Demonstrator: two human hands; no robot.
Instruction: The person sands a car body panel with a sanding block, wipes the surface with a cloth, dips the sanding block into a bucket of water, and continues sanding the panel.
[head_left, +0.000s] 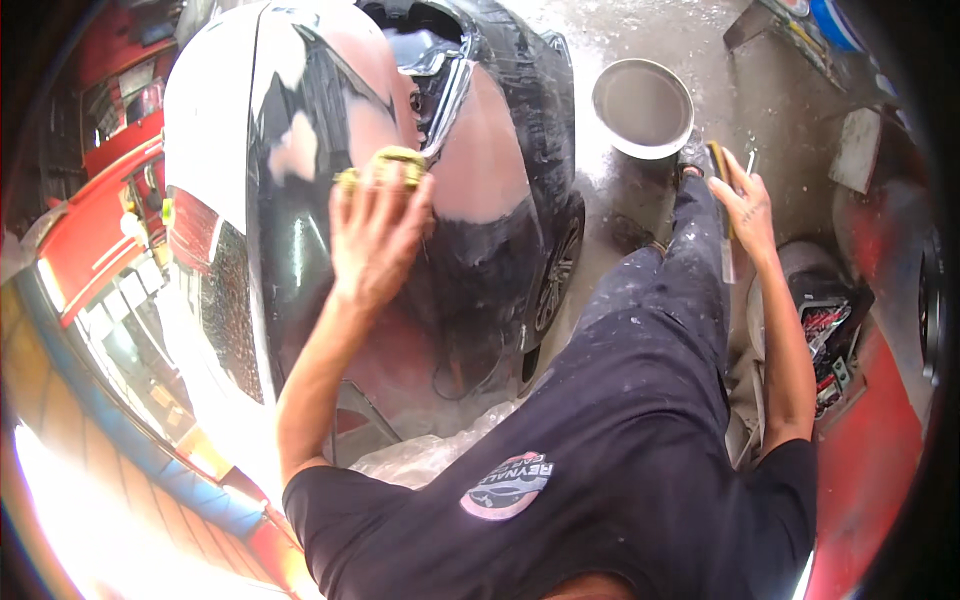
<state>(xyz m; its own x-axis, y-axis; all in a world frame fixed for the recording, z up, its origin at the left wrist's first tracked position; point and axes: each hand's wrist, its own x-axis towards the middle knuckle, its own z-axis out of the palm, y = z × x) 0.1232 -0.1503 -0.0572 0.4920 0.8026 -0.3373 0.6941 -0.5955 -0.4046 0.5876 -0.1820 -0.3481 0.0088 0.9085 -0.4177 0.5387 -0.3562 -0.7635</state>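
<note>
My left hand (375, 235) presses a yellow sponge pad (385, 165) flat against the wet side panel of a dark car (480, 270), on a dull pinkish sanded patch (490, 170). My right hand (745, 205) is held out to the right, away from the car, gripping a thin flat strip-like tool (727, 250) and a dark block with a yellow edge (716, 160). My dark-trousered leg (670, 300) stretches toward the wet floor.
A round metal basin (642, 108) stands on the wet concrete floor beside the car's wheel (560, 275). A box of tools (825, 335) sits at the right. Plastic sheeting (430, 450) lies under the car's edge. Red structures line the left.
</note>
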